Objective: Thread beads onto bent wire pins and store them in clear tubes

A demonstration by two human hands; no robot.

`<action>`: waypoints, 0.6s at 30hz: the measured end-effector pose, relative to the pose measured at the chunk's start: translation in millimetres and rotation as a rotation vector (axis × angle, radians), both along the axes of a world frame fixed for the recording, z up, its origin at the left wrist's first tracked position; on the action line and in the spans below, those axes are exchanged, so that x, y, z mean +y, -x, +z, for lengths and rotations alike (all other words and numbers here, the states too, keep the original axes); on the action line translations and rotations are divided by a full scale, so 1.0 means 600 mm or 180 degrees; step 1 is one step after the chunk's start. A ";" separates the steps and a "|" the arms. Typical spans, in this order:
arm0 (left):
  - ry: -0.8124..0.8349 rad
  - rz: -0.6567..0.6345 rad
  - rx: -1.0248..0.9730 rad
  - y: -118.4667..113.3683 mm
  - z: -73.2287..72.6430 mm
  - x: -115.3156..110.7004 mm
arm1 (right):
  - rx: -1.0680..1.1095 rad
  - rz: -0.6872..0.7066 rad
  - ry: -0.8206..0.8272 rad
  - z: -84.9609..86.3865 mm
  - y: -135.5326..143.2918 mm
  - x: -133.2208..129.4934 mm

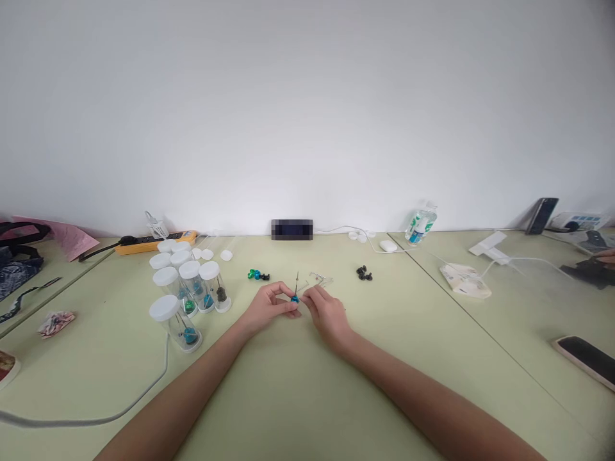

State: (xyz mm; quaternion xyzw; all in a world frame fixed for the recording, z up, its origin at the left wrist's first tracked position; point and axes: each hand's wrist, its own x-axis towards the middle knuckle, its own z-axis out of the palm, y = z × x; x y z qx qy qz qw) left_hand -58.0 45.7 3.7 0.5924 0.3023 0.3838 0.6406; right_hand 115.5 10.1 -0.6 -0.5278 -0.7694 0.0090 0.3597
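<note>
In the middle of the table, my left hand [271,306] is closed, thumb and fingers pinching a small shiny blue metal piece [295,299] with a thin dark rod standing upright from it. Right beside it, my right hand [327,310] is closed too, its fingertips pinched close to the blue piece. What those fingertips hold is too small to make out. Several thin metal pieces [321,278], some bent, lie just beyond my right hand. A small cluster of green, blue and black pieces [258,275] sits behind my left hand. Black pieces [364,274] form another cluster at the back right.
Clear tubes with white caps [164,308] stand at left, colored pieces and rods inside. Loose white caps [226,255], an orange power strip [154,241], a dark display [292,229], a bottle [421,225] and a white cable [96,421] surround the work. Another person's hand [608,256] shows far right.
</note>
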 end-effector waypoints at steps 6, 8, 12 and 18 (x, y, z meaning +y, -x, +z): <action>0.0038 0.0046 -0.0060 0.000 0.000 0.001 | 0.0125 0.0164 0.0050 0.001 -0.003 -0.001; 0.0034 0.0035 -0.0069 0.001 -0.001 0.001 | 0.0161 0.0289 0.0044 0.000 -0.002 0.000; 0.0028 0.0051 -0.0114 0.000 -0.004 0.004 | 0.0290 0.0483 0.0041 0.000 -0.001 -0.001; 0.0002 0.0020 -0.0112 0.000 -0.003 0.004 | 0.0403 0.0535 0.0073 0.006 -0.003 -0.005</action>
